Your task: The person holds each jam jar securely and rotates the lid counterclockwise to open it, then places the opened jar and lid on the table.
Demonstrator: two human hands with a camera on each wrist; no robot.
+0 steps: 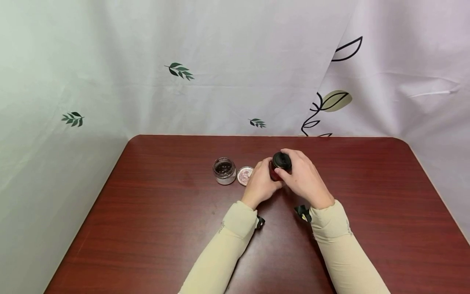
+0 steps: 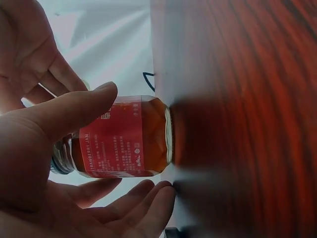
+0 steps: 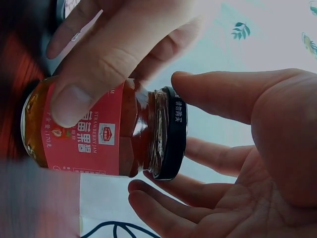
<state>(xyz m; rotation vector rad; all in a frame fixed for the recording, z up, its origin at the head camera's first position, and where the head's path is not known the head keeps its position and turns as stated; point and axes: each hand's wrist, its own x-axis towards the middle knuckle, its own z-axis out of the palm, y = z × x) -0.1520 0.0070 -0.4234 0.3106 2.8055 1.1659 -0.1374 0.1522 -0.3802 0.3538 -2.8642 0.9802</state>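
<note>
Both hands meet mid-table over a strawberry jam jar (image 1: pixel 276 171). Left hand (image 1: pixel 261 183) grips the jar's body, thumb across the red label, fingers curled round the far side. Right hand (image 1: pixel 302 175) curls over the black lid (image 1: pixel 282 160), thumb and fingertips touching its rim. Jar stands upright on the dark red table (image 1: pixel 154 228), lid seated on the glass threads. Just left of the hands: a loose silver lid (image 1: pixel 244 175) lying flat, then a small open glass jar (image 1: pixel 224 170) with dark contents. Leaf-print curtain (image 1: pixel 176 69) behind the far edge. Pale sleeves (image 1: pixel 227 245) cover both forearms.
</note>
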